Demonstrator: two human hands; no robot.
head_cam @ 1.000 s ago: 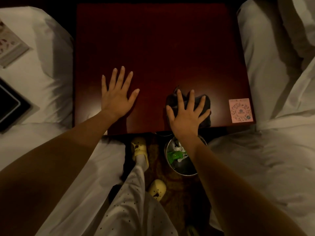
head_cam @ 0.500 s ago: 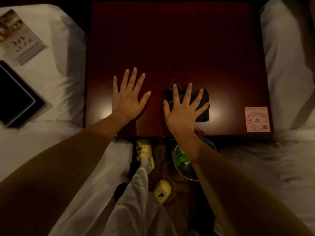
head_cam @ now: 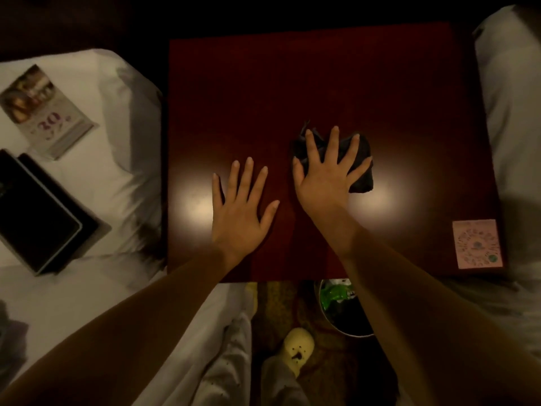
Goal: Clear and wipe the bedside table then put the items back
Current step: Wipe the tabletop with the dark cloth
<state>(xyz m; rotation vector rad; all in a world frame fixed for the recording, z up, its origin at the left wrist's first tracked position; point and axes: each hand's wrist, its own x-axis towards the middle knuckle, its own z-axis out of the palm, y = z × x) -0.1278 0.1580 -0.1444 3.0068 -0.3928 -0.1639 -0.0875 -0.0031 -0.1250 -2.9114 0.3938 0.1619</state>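
Note:
The dark red bedside table (head_cam: pixel 322 83) fills the middle of the view, its top bare except for a cloth and a sticker. My right hand (head_cam: pixel 322 180) lies flat with spread fingers on a crumpled dark cloth (head_cam: pixel 361 177), pressing it onto the tabletop near the centre. Just to its left, my left hand (head_cam: pixel 240 212) rests palm down on the wood with fingers apart and nothing in it. A booklet (head_cam: pixel 44 109) and a black tablet (head_cam: pixel 35 212) lie on the white bed to the left.
A pink sticker (head_cam: pixel 477 244) sits at the table's front right corner. White bedding (head_cam: pixel 512 112) flanks the table on the right too. Below the front edge stand a round bin (head_cam: pixel 345 317) with green rubbish and my yellow shoe (head_cam: pixel 298 347).
My right hand has pushed the cloth away from the front edge toward the table's middle. The left hand stays flat on the wood. The view has shifted, showing more of the left bed.

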